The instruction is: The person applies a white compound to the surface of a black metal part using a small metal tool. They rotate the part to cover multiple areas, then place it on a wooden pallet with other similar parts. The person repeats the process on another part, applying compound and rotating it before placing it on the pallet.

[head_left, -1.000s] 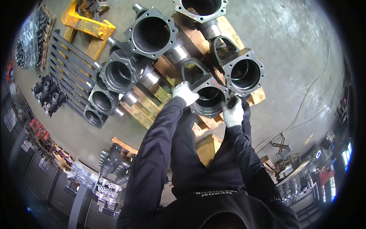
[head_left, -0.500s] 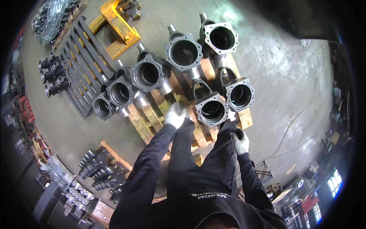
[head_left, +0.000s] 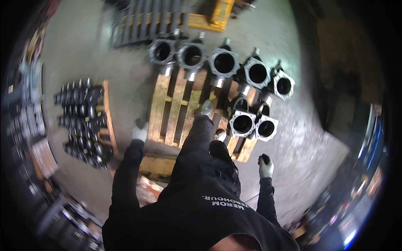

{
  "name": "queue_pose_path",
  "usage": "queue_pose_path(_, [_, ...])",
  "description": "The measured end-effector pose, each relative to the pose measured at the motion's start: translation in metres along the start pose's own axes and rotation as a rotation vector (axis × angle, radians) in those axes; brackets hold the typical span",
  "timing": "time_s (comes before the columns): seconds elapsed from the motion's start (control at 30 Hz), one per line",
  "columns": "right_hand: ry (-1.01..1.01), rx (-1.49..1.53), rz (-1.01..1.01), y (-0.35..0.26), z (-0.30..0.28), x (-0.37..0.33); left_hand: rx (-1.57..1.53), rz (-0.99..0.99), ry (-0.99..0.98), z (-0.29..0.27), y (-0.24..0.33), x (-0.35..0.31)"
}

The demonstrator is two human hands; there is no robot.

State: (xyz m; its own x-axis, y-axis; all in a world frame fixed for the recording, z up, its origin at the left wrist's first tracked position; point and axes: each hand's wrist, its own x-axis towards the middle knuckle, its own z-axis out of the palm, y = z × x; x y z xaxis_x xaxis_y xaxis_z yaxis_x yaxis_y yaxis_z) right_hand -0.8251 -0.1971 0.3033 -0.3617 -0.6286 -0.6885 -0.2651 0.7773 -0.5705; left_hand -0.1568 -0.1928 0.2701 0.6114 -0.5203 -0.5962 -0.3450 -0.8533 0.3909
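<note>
Grey concrete floor (head_left: 121, 88) spreads right across this workshop, scuffed and shiny towards the right, and the clutter along the edges is too blurred to make out. Past the pallet there's a set of dark slatted bars (head_left: 146, 17), with part of a yellow frame (head_left: 222, 14) beside it. Off to the left, rows of dark machined parts (head_left: 83, 125) sit beside a strip of wooden boards (head_left: 109, 108). In the middle lies a wooden pallet (head_left: 157, 113), a row of five metal housings (head_left: 223, 62) along its far side and two more housings (head_left: 243, 124) close together at its near right. The person's legs (head_left: 197, 138) are in the way, between the left hand (head_left: 140, 130) and that pair, one shoe (head_left: 206, 108) in among the slats.

The left hand hangs just off the pallet's left edge, so blurred that I can't tell how far its fingers are open, though nothing shows in them. The right hand (head_left: 265, 166) hangs over the floor, near the pair but apart from it, fingers loosely curled and gripping nothing I can see.

Both gloves are whitish, darker at the fingers. The housings have round, dark bores inside pale, many-sided flanges pierced with bolt holes, and the far ones show smooth, shiny cylindrical necks. The pallet's slats are yellowish brown, stained in places
</note>
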Motion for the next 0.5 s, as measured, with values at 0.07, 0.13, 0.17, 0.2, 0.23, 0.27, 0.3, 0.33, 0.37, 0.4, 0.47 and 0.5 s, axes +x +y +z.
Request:
queue_pose_path(0.07, [-0.061, -0.065, -0.032, -0.007, -0.004, 0.006, -0.306, 0.197, 0.219, -0.024, 0.031, -0.039])
queue_pose_path(0.13, [-0.129, -0.092, -0.061, -0.016, -0.009, 0.014, -0.399, 0.203, 0.31, -0.071, 0.072, -0.074])
queue_pose_path(0.17, [-0.19, -0.157, -0.141, -0.023, -0.014, 0.018, -0.434, 0.467, 0.418, -0.1, 0.095, -0.098])
queue_pose_path(0.2, [-0.207, -0.223, -0.146, -0.032, -0.014, 0.025, -0.521, 0.601, 0.484, -0.132, 0.113, -0.13])
queue_pose_path(0.23, [-0.241, -0.213, -0.214, -0.04, -0.017, 0.031, -0.438, 0.73, 0.637, -0.164, 0.131, -0.161])
queue_pose_path(0.27, [-0.279, -0.198, -0.254, -0.05, -0.019, 0.038, -0.295, 0.809, 0.69, -0.199, 0.14, -0.204])
queue_pose_path(0.3, [-0.321, -0.312, -0.305, -0.064, -0.017, 0.049, -0.026, 0.89, 0.831, -0.235, 0.147, -0.246])
queue_pose_path(0.33, [-0.353, -0.427, -0.366, -0.076, -0.018, 0.057, -0.216, 0.973, 0.778, -0.26, 0.15, -0.291])
queue_pose_path(0.37, [-0.361, -0.442, -0.464, -0.086, -0.015, 0.065, -0.064, 1.001, 0.884, -0.281, 0.151, -0.332])
queue_pose_path(0.4, [-0.388, -0.451, -0.581, -0.095, -0.009, 0.072, 0.033, 0.994, 0.953, -0.3, 0.147, -0.371])
queue_pose_path(0.47, [-0.363, -0.505, -0.664, -0.108, 0.007, 0.083, 0.182, 0.951, 1.067, -0.314, 0.137, -0.428])
queue_pose_path(0.5, [-0.374, -0.585, -0.664, -0.118, 0.016, 0.087, 0.224, 0.934, 1.109, -0.318, 0.13, -0.446])
